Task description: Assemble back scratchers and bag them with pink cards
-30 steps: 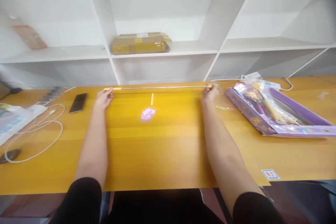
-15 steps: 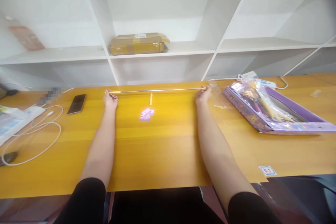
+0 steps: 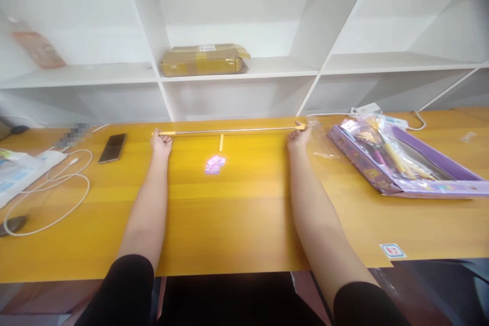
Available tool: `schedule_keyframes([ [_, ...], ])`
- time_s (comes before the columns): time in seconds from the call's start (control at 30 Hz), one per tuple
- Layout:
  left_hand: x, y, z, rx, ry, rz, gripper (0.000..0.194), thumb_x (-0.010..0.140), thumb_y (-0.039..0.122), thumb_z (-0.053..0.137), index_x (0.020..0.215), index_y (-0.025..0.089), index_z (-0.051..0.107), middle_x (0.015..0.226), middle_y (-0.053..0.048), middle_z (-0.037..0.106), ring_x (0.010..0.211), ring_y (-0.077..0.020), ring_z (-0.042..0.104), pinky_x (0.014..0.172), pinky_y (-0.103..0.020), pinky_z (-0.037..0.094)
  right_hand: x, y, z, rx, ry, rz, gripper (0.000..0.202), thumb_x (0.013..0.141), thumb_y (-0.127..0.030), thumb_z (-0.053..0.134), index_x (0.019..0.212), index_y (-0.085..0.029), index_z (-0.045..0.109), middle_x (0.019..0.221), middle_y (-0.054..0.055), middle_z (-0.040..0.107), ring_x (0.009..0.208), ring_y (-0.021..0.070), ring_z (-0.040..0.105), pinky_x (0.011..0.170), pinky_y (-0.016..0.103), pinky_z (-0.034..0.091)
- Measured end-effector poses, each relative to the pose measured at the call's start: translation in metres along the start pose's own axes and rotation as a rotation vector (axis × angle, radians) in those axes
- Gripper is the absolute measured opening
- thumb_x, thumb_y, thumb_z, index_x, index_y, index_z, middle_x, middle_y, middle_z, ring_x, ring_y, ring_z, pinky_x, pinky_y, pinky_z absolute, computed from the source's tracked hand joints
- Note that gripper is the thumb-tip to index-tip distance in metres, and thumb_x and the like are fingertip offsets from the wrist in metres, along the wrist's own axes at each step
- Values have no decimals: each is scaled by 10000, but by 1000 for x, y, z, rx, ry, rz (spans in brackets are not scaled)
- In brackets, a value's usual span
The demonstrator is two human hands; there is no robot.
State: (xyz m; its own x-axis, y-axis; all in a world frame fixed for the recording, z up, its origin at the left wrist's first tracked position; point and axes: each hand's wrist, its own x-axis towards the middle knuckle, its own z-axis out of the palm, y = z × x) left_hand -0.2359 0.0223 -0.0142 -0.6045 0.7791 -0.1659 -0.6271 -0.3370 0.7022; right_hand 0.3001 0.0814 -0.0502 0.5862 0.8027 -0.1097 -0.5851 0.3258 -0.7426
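Observation:
A long thin metal rod [image 3: 237,129] with yellow ends stretches level between my hands, near the back of the wooden table. At its left end, my left hand [image 3: 162,143] is closed on the yellow handle. My right hand [image 3: 299,137] pinches the yellow piece at the other end. Below the rod's middle, a short yellow stick [image 3: 221,142] lies on the table. Several small pink and purple cards [image 3: 214,164] lie just in front of that stick.
On the right stands a purple box [image 3: 382,183] with plastic-wrapped items. A phone [image 3: 112,147], white cable [image 3: 88,183] and white packet [image 3: 28,173] lie left. Behind the table, white shelves [image 3: 237,77] hold a taped cardboard box [image 3: 202,60]. Clear plastic wrap [image 3: 324,148] lies beside my right hand.
The view has shifted slightly. Both hands still hold the rod's ends, and the yellow piece at my right fingers now shows more fully.

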Motion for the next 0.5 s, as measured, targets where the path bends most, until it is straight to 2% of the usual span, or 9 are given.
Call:
schedule_keyframes([
  [0.1,-2,4,-1,-40,2,-32,392,1055,386,694,814,224,430,557,128,243,398,-46,260,432,-176,216,-4,-4,0,-23,6,-4,523,1176,-421,334,900,-158,692,565,-120,177,455,92,157,417,196,194],
  [0.2,-7,12,-2,-69,18,-32,356,1088,310,636,812,217,430,572,118,319,402,-41,278,449,-172,252,-10,-12,3,-81,29,-20,534,1173,-413,334,931,-143,726,548,-117,184,476,111,168,433,218,203],
  [0.27,-13,10,6,-82,33,-6,363,1100,278,599,799,217,406,577,117,318,403,-40,265,459,-167,265,-20,-14,13,-153,86,-26,533,1159,-417,332,976,-145,753,539,-111,193,483,128,179,442,239,217],
  [0.3,-18,5,15,-88,37,6,375,1099,270,594,789,218,390,577,117,302,402,-42,256,460,-166,261,-28,-12,22,-190,120,-26,533,1149,-414,331,1000,-147,768,536,-105,201,486,136,193,448,247,229],
  [0.37,-33,-17,44,-94,29,20,394,1086,261,608,775,220,370,584,113,287,407,-47,264,457,-173,247,-50,4,50,-241,163,-15,530,1126,-403,339,1038,-147,795,538,-91,231,493,143,243,463,253,266],
  [0.5,-75,-85,126,-92,-61,28,336,1086,258,604,795,221,440,659,78,412,469,-64,398,497,-195,319,-111,65,126,-231,50,41,510,1102,-417,389,1038,-159,824,562,-72,325,507,133,336,484,242,311],
])
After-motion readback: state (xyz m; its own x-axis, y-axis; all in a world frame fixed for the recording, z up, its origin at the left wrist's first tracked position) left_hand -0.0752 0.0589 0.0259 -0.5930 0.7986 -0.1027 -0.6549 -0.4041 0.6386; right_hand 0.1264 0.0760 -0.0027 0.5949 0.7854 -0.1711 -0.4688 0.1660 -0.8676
